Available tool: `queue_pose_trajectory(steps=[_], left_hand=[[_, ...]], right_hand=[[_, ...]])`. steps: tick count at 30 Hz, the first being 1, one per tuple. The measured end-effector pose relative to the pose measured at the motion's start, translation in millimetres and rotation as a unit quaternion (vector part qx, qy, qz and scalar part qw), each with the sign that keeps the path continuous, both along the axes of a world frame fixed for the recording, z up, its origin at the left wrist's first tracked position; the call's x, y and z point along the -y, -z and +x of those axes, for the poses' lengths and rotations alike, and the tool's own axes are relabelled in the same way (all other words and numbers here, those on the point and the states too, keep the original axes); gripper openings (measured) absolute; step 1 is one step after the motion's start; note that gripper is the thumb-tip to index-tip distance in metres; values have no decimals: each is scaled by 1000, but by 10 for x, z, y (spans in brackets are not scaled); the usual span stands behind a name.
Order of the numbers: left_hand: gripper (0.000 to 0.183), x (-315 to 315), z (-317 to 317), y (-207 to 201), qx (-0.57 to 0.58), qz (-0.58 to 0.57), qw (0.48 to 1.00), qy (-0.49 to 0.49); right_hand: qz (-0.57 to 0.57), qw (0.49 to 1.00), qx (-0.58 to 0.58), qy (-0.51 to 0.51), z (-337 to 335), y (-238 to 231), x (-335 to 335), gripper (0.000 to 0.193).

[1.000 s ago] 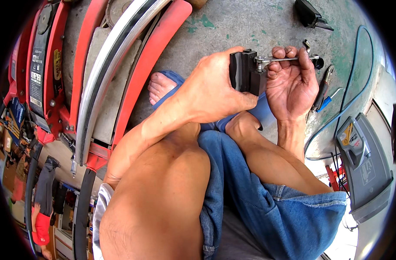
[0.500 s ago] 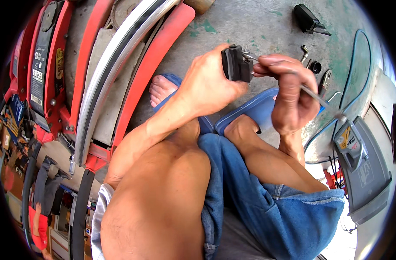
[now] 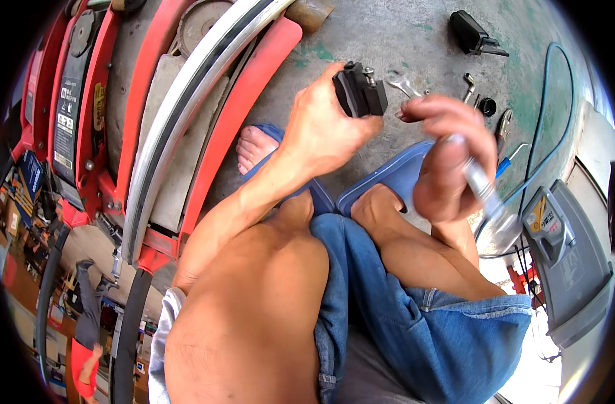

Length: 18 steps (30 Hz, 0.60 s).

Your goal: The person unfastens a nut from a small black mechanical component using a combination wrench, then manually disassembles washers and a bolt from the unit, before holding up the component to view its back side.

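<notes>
My left hand (image 3: pixel 324 124) is wrapped round a black block-shaped part (image 3: pixel 360 91), held up above the floor. A small metal bolt (image 3: pixel 368 71) shows on the part's top right. Just right of it, my right hand (image 3: pixel 452 151) is closed on a silver wrench (image 3: pixel 481 180), blurred by motion. An open jaw (image 3: pixel 405 83) shows past my right fingertips, a small gap away from the bolt. The wrench's other end points down and to the right, smeared. What my left fingers press on behind the part is hidden.
A second black part (image 3: pixel 474 34), a socket wrench (image 3: pixel 469 87), a black ring (image 3: pixel 487 106), pliers (image 3: pixel 504 124) and a blue-handled screwdriver (image 3: pixel 504 165) lie right on the floor. A red jack (image 3: pixel 243 114) stands left, a grey case (image 3: pixel 567 262) right, a blue hose (image 3: pixel 542 114) beside it.
The wrench has come away from the bolt and swung steeper in my right hand, its far end now lower. My left hand has shifted slightly up and left with the black part.
</notes>
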<state>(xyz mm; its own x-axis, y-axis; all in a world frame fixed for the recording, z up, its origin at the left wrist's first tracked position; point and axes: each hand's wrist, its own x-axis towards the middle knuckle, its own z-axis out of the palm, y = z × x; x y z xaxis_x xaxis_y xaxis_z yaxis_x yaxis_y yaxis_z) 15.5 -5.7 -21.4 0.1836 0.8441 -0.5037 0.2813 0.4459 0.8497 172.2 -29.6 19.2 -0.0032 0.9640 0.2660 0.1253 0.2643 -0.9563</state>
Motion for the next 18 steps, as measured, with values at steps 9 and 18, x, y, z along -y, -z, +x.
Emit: queue_pose_trajectory(steps=[9, 18], left_hand=[[38, 25, -8, -116, 59, -1, 998, 21], [46, 48, -22, -126, 2, 69, 997, 22]], right_hand=[[-268, 834, -481, 42, 285, 301, -132, 29], [-312, 794, -520, 28, 286, 256, -135, 28]])
